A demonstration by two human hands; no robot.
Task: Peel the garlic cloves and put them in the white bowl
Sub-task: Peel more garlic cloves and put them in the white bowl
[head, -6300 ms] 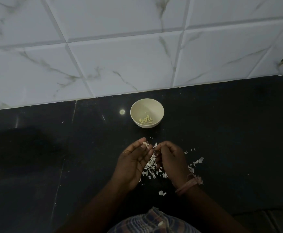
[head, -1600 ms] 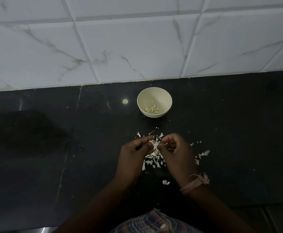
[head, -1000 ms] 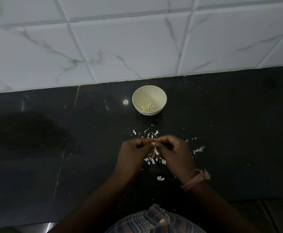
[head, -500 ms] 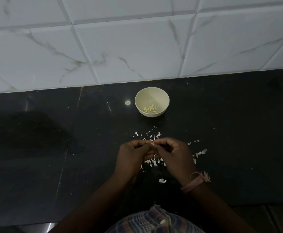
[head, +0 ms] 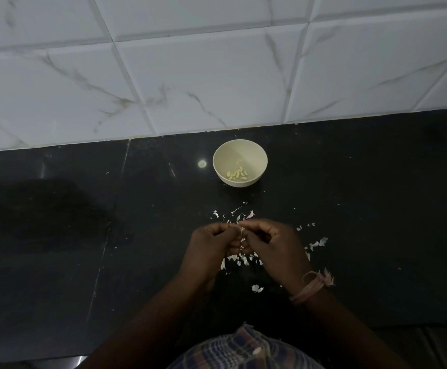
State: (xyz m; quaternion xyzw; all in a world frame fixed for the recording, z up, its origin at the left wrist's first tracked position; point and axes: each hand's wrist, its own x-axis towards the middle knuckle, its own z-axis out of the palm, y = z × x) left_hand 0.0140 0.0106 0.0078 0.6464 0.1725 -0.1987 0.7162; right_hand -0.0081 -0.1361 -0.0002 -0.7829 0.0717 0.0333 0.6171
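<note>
garlic clove sits pinched between the fingertips of both hands, held just above the black countertop near the middle of the scene; only a small pale sliver of it shows between the fingers, so how much skin is on it cannot be told. left hand has its fingers curled in, thumb and forefinger closed on the clove from the left. right hand mirrors it from the right, fingers bent and thumb tip meeting the clove, the two hands touching at the knuckles. a band of pinkish thread is tied around the right wrist. white bowl stands farther back on the counter, well apart from the hands and close to the wall, and holds a small heap of peeled cloves at its bottom. garlic skins lie scattered on the counter under and around the hands, with more flakes just beyond the fingertips and off to the right. a small round bright spot shows on the counter just left of the bowl. white marbled wall tiles fill the far part of the scene. a bit of checked cloth shows at the near edge.
</note>
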